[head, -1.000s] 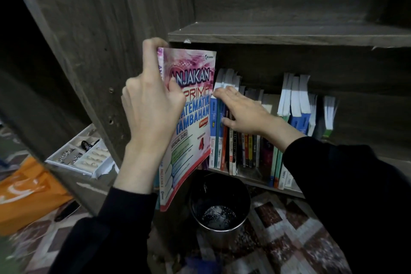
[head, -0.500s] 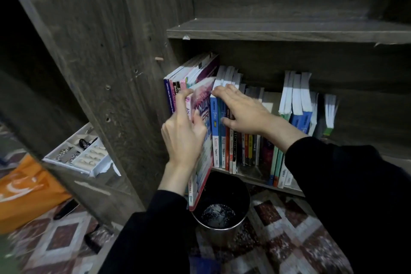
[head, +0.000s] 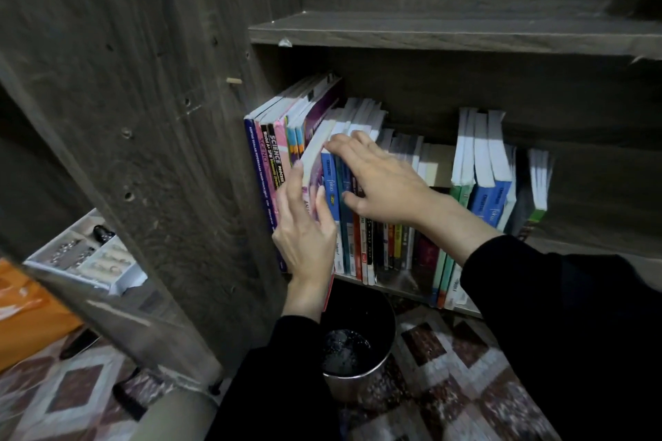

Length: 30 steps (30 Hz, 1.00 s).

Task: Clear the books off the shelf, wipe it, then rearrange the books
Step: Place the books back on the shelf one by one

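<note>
Paperback (head: 315,157), glossy pink, pinched by left hand (head: 304,240); right hand (head: 383,175) flat against spines (head: 360,247).

The person's left hand (head: 304,231) and right hand (head: 388,181) are left bare, uncovered as far as the wrists. Both arms are clothed in long sleeves of plain black fabric. The left sleeve (head: 272,383), at the near left, is ended in a plain, close cuff at the wrist. The right sleeve (head: 573,315), at the near right, is cut looser and wider, and soft folds are seen in its dark cloth.
</note>
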Available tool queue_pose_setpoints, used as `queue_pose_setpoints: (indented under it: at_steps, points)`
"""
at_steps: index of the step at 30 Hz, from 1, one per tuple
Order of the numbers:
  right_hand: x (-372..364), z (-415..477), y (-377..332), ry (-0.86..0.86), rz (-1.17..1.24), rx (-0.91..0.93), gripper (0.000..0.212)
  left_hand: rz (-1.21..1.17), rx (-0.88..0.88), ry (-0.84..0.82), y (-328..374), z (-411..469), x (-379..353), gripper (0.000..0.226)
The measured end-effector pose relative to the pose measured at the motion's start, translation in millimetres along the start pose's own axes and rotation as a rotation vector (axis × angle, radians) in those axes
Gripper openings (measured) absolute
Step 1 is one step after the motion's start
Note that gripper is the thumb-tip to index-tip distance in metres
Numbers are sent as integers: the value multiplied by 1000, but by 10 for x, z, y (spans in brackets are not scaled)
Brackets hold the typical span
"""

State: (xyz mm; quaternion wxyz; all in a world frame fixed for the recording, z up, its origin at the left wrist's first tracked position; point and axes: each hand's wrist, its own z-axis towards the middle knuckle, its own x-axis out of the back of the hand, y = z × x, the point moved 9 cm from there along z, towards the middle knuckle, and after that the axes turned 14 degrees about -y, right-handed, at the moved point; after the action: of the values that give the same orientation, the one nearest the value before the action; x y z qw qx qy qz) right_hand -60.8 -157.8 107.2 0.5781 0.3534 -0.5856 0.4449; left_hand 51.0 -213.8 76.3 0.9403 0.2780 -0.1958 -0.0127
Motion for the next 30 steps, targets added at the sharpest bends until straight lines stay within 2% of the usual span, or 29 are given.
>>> queue_pose_setpoints:
  at_steps: [2,4,5,8,12,15,17,18,21,22,24,26,27,28,30]
  points:
    - [0,1,-2,3,21,2,75,7,21,21,-89,-130,-44,59]
    - [3,-10,1,2,67,5,75,7,135,-26,-217,-443,-188,63]
    - [-2,-16,10,-4,94,3,75,-31,249,-74,-284,-630,-288,67]
    - [-28,-27,37,-40,151,-7,78,-356,623,-213,-421,-1078,-613,80]
    - [-31,-27,44,-60,168,-7,82,-474,743,-213,-582,-1015,-797,91]
    - [-25,-37,40,-75,190,-12,88,-303,826,-437,-705,-837,-1056,117]
    - [-14,-41,35,-94,203,-7,92,-253,891,-628,-679,-812,-1150,103]
    - [-10,-40,35,-105,201,-4,93,-284,894,-665,-670,-817,-1154,97]
    - [1,-45,36,-118,226,22,94,-283,893,-596,-614,-780,-1110,96]
    - [2,-55,43,-118,260,25,94,-369,934,-535,-605,-859,-1093,90]
    - [7,-98,84,-101,362,17,96,-709,1051,-426,-498,-1076,-1104,80]
    - [15,-166,153,-74,464,-18,96,-1102,1139,-369,-381,-1224,-1221,113]
    - [13,-199,187,-67,483,-39,95,-1202,1179,-340,-370,-1255,-1260,128]
    - [1,-225,222,-71,481,-61,93,-1229,1208,-316,-418,-1278,-1318,132]
    - [-39,-251,260,-110,447,-89,90,-1179,1266,-289,-546,-1289,-1364,124]
